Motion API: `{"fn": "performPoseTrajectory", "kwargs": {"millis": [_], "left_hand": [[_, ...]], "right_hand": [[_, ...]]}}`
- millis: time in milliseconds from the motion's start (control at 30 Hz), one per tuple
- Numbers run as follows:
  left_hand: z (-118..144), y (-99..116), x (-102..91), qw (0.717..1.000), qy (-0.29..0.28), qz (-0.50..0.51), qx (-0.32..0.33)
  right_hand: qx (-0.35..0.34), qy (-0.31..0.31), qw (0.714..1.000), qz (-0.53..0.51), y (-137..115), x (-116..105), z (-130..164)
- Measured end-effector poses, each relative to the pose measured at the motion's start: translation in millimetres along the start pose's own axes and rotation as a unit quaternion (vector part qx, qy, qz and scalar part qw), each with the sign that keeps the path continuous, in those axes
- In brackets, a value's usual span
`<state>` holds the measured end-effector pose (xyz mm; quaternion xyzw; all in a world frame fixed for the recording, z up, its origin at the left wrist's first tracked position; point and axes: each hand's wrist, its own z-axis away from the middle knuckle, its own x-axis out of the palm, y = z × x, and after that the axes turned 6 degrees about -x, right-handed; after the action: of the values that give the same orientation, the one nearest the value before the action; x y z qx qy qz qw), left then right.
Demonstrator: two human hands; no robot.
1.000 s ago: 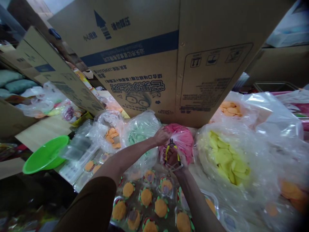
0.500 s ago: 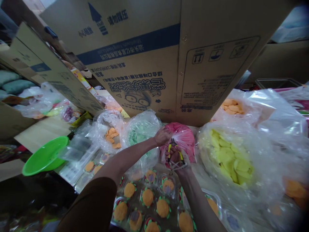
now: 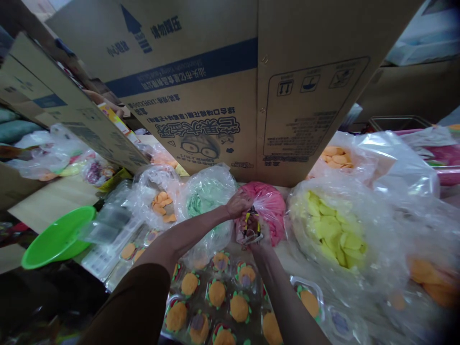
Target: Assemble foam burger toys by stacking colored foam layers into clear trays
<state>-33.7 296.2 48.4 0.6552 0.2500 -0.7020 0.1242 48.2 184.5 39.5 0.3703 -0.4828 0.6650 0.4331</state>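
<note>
The pink bag [image 3: 271,201] stands upright on the work surface [image 3: 287,258], close against the large cardboard box [image 3: 223,110]; it lies between a bag of green pieces [image 3: 196,205] and a larger bag of yellow pieces [image 3: 336,230]. The left hand [image 3: 239,203] touches the upper left side of the pink bag; whether its fingers pinch the plastic or merely rest there cannot be told. The right hand [image 3: 252,229] is at the near face of the same bag, with yellow-handled cutters [image 3: 247,220] lying over it; the cutters' handles stand apart; the closure of the fingers cannot be told, nor whether they are inside or outside the plastic.

Standing of the work: burger-shaped pieces [image 3: 217,293] sit in clear trays [image 3: 321,294] nearest the person, each visible one with a rounded orange top, and several with green edging; these appear finished, in this inspector's judgement. Outstanding: handling of the pink bag appears incomplete, both hands being engaged there; the pink bag appears well filled; loose orange pieces [image 3: 162,202], green pieces and yellow pieces also remain bagged, apart from the trays.
</note>
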Motion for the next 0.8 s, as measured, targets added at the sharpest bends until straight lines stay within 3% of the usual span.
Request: {"fn": "performPoseTrajectory", "kwargs": {"millis": [233, 467, 600, 800], "left_hand": [[1, 0, -6.9, 1.000, -0.003, 0.012, 0.002], [-7, -5, -25.3, 0.997, -0.017, 0.027, 0.073], [-7, -6, -31.6, 0.993, -0.028, 0.039, 0.109], [-8, -3, -44.9, 0.994, -0.023, 0.059, 0.088]], "right_hand": [[0.015, -0.001, 0.999, -0.042, -12, 3, 18], [0.049, 0.021, 0.997, -0.051, -20, -16, 71], [0.029, 0.040, 0.998, -0.041, -25, -29, 103], [-0.004, 0.099, 0.995, -0.027, -37, -40, 157]]}}
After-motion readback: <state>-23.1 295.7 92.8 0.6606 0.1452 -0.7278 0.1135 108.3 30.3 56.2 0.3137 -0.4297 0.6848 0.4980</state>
